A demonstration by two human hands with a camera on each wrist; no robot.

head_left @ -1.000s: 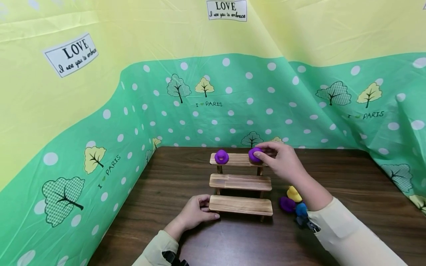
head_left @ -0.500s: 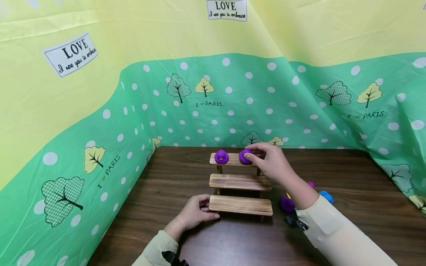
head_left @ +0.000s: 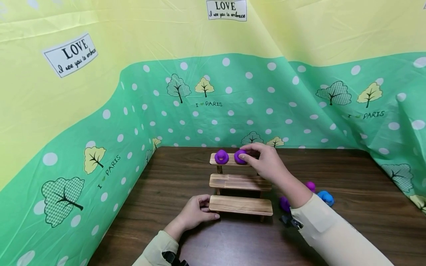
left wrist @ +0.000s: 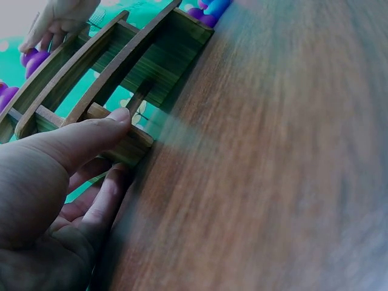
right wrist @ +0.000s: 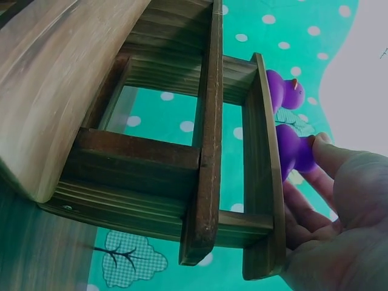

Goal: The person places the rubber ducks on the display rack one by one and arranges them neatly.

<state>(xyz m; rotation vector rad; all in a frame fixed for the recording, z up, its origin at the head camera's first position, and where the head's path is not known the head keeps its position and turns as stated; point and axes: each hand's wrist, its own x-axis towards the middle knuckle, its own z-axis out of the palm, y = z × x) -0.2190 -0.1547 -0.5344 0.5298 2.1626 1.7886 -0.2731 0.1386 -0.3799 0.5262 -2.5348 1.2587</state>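
Observation:
A three-tier wooden display stand (head_left: 240, 205) stands on the dark table. My left hand (head_left: 193, 213) holds its lower left side; in the left wrist view the thumb and fingers pinch a wooden leg (left wrist: 137, 144). On the top tier, my right hand (head_left: 267, 162) pinches a purple rubber duck (head_left: 237, 157) between thumb and fingers. Left of it on that tier sits another purple duck (head_left: 221, 157), with a narrow gap between them. In the right wrist view the held duck (right wrist: 293, 151) is right at the top board, the thumb on its head.
Right of the stand lie more toy ducks: a blue one (head_left: 326, 198), a magenta one (head_left: 310, 186) and a purple one (head_left: 284, 204), partly hidden by my right forearm. A green and yellow printed cloth (head_left: 213, 111) rises behind and along the table's sides.
My right hand has moved left along the top tier with the purple duck, bringing it nearer the other one. The left hand stays at the stand's side.

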